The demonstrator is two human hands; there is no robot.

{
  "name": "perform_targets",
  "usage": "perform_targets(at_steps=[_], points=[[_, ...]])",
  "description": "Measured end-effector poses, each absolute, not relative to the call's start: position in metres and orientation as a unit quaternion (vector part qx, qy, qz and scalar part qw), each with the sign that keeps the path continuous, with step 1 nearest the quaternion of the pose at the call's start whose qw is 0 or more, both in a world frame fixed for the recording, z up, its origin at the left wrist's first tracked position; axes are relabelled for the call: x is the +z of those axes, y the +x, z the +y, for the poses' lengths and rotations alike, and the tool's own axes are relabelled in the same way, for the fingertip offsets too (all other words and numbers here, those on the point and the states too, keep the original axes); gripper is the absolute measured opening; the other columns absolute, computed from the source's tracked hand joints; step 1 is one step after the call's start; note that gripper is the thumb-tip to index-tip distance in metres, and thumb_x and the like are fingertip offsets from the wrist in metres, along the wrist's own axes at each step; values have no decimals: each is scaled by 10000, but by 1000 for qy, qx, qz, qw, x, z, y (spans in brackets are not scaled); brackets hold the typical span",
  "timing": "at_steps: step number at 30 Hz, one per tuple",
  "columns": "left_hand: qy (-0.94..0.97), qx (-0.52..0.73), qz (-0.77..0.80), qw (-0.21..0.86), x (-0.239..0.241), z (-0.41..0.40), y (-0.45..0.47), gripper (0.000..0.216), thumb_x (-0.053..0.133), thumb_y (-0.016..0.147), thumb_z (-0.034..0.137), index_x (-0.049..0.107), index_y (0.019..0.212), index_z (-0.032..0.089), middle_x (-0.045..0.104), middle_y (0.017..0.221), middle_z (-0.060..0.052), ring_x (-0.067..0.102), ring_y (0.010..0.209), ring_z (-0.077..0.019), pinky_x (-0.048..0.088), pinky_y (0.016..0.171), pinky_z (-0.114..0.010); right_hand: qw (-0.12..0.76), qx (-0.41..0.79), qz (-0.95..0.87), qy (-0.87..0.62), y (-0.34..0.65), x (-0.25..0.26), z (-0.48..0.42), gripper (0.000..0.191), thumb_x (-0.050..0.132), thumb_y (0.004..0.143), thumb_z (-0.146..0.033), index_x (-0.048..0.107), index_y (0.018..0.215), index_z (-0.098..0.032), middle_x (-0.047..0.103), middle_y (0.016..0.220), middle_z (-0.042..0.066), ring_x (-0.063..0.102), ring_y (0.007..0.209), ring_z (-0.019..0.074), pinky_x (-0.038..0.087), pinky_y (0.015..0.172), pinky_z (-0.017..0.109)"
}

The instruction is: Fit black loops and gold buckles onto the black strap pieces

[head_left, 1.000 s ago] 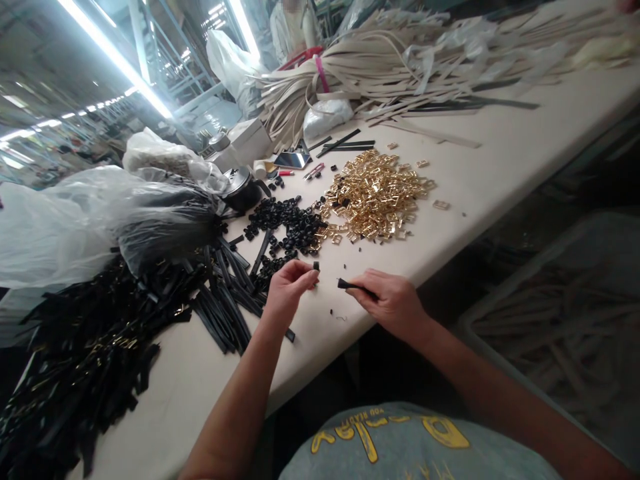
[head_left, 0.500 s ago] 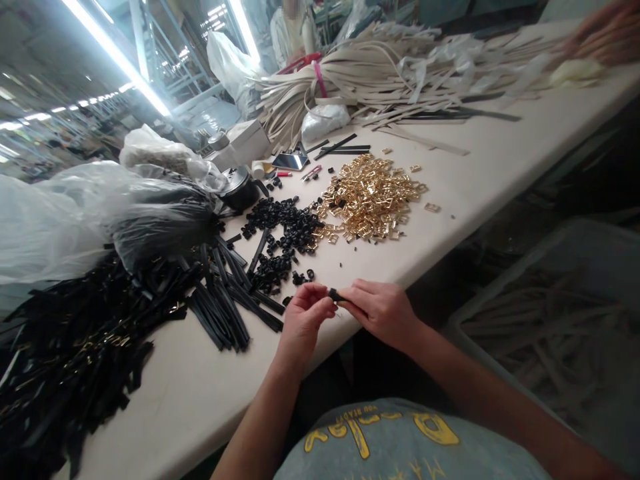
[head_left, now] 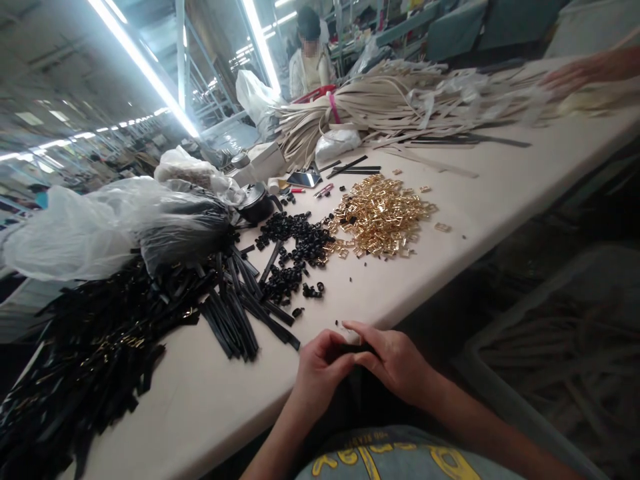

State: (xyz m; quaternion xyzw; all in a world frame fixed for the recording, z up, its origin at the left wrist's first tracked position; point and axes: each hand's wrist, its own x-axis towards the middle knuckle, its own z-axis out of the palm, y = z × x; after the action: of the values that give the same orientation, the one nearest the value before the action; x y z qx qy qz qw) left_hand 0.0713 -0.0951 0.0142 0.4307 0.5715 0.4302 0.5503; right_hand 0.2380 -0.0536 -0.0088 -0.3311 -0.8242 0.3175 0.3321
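A short black strap (head_left: 356, 348) lies between the two hands, partly hidden by fingers. The left hand (head_left: 320, 365), at its nine o'clock, pinches it between thumb and curled fingers. The right hand (head_left: 397, 360), at three o'clock, has thumb and forefinger parted around it; whether they press on it I cannot tell. From the strap, black rings (head_left: 303, 243) lie toward eleven o'clock, gold buckles (head_left: 384, 217) just past twelve.

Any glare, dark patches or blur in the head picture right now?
Head view: the ceiling light glares white, the bin below the table lies in shadow, the co-worker's hand is blurred, and the dark piece between the fingers barely shows.
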Motion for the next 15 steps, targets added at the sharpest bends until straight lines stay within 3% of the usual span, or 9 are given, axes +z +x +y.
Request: perform_targets(at_steps=[2,6,12,15], points=[[412,423,567,574,17,-95,67,211,745,734,346,618,771,181,584,648,20,508,595,-110,419,586,-235,322,336,-826,-317,240,-6,-51,424,384,989,-494,623,1146,-181,731,992,98,695,878,207,511,747,283],[416,419,570,572,22,-97,61,232,719,759,376,612,787,172,606,644,10,536,598,-115,424,590,-236,277,354,-834,-321,244,-1,-48,337,434,986,-401,639,817,-194,670,727,31,626,656,161,445,596,251],[502,366,574,534,25,-83,45,225,687,782,381,610,781,170,622,657,3,543,606,-125,425,590,-244,287,343,-832,-330,249,0,-45,328,420,992,-348,568,749,-186,612,719,25,560,643,141,400,587,245],[624,353,577,391,31,-47,34,205,612,852,370,635,794,175,652,742,-25,581,699,-151,457,671,-276,308,341,-817,-348,252,0,-43,353,399,1000,-382,552,749,-187,590,713,20,550,663,140,401,609,243]])
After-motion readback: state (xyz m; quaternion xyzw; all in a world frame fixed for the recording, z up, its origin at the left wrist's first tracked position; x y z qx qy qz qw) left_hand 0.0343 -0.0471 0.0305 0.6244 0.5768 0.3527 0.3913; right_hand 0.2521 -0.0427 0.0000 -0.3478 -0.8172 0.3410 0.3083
